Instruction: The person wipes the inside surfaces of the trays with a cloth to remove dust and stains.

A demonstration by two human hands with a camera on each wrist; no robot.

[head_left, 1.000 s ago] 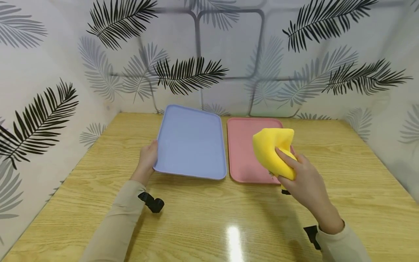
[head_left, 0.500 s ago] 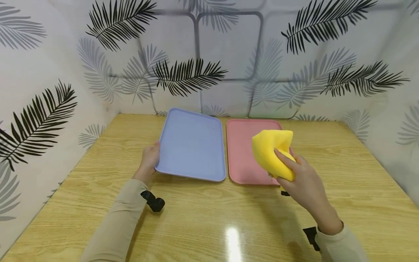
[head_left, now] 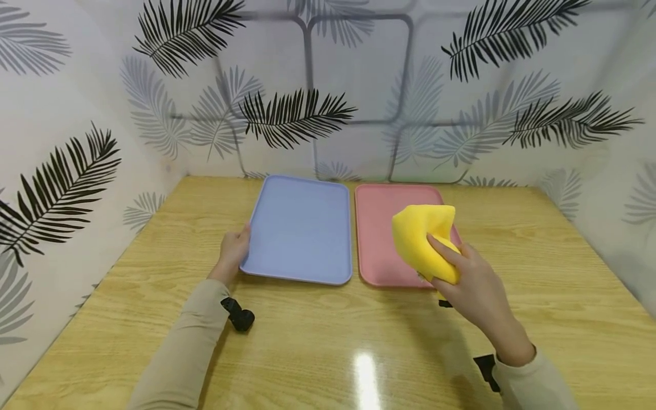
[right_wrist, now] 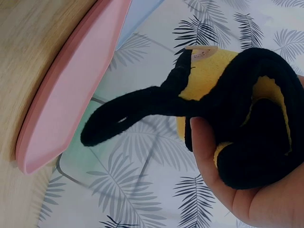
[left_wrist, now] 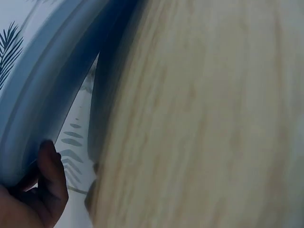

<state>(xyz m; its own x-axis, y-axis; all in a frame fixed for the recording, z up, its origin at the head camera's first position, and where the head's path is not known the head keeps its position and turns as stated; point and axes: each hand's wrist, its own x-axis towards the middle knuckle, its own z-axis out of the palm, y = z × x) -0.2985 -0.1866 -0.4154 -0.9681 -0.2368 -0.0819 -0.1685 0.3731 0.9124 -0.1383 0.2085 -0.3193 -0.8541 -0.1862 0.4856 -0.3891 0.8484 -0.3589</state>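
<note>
My left hand (head_left: 234, 250) grips the left edge of a shallow blue tray (head_left: 302, 228), its fingers curled at the rim in the left wrist view. That view shows the tray's wall (left_wrist: 33, 104) standing off the wooden surface with a gap beneath. In my right hand (head_left: 479, 293) is a bunched yellow cloth (head_left: 420, 239), held over the right part of a pink tray (head_left: 376, 245). The right wrist view shows the cloth's black edging (right_wrist: 259, 161), a dangling black loop (right_wrist: 111, 118) and a small pale label (right_wrist: 204, 53).
Both trays lie side by side toward the back of a wooden table (head_left: 307, 336), with a narrow gap between them. A wall (head_left: 359, 68) covered with a leaf-patterned sheet rises behind the table and on both sides.
The blue tray's far edge has come down toward the table, and my left hand has shifted slightly with it. My right hand and the cloth have barely moved, drifting slightly left.
</note>
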